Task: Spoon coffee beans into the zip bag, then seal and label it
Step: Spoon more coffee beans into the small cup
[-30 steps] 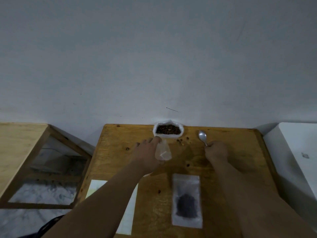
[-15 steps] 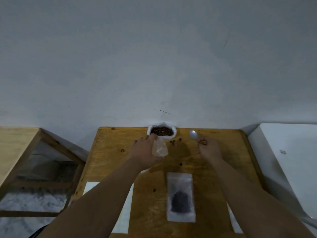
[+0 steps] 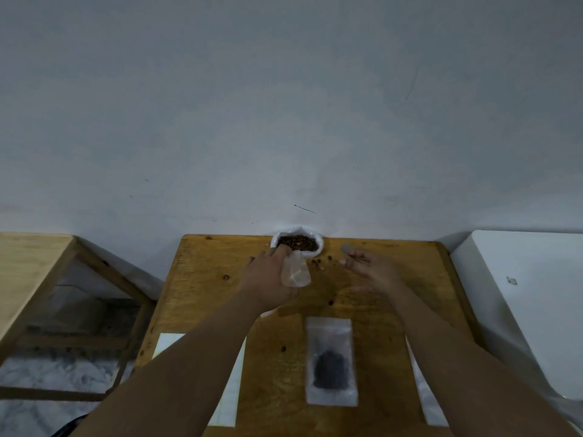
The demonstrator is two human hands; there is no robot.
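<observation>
My left hand point(image 3: 268, 275) grips a small clear zip bag point(image 3: 296, 272) and holds it just in front of the white bag of coffee beans point(image 3: 298, 243) at the table's far edge. My right hand point(image 3: 370, 269) is to the right of them and holds a metal spoon point(image 3: 347, 249) by the handle. The spoon's bowl points to the wall, and the hand is blurred. A second zip bag point(image 3: 331, 362) with dark beans inside lies flat near the table's front.
Several loose beans point(image 3: 319, 264) lie on the wooden table point(image 3: 208, 279). A white label sheet point(image 3: 232, 392) lies under my left forearm, and another pale sheet point(image 3: 424, 398) is beside my right forearm. A white surface point(image 3: 520, 294) stands to the right and a wooden frame point(image 3: 34, 263) to the left.
My right hand has carried the spoon a little to the left, toward the bean bag. The left hand still holds the clear bag in front of the beans.
</observation>
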